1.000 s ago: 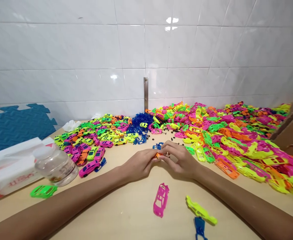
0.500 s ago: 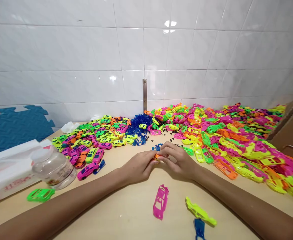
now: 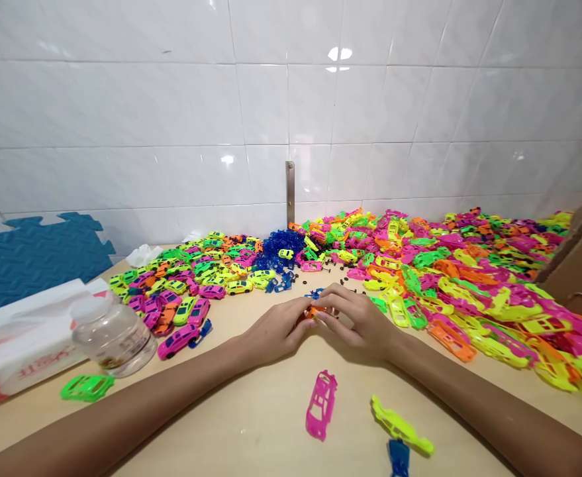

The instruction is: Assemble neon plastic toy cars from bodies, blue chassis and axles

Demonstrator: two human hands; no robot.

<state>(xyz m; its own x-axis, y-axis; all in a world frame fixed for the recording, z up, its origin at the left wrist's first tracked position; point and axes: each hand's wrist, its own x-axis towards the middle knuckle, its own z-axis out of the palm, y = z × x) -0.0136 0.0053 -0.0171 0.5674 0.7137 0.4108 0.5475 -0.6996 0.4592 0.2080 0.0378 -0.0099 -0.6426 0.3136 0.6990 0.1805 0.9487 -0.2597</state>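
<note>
Near the middle of the table, my left hand [image 3: 281, 329] and my right hand [image 3: 353, 322] meet around an orange toy car body [image 3: 315, 311]. Fingers of both hands pinch it from either side and cover most of it. Just beyond the fingertips lies a blue plastic car part [image 3: 313, 293], partly hidden by my right hand. On the table between my forearms rest a pink car body shell [image 3: 321, 405], a yellow shell [image 3: 400, 427] on its side and a dark blue car base [image 3: 398, 457].
Assembled toy cars [image 3: 211, 268] crowd the left back, beside blue parts [image 3: 283, 248]. A large heap of shells [image 3: 459, 285] covers the right. At left stand a clear bottle [image 3: 116, 338], a tissue pack [image 3: 32, 344] and a green shell [image 3: 87, 387]. A cardboard box [image 3: 581, 245] stands right.
The whole view has shifted slightly down and right. Both hands stay together on the orange car body, of which slightly more shows between the fingers.
</note>
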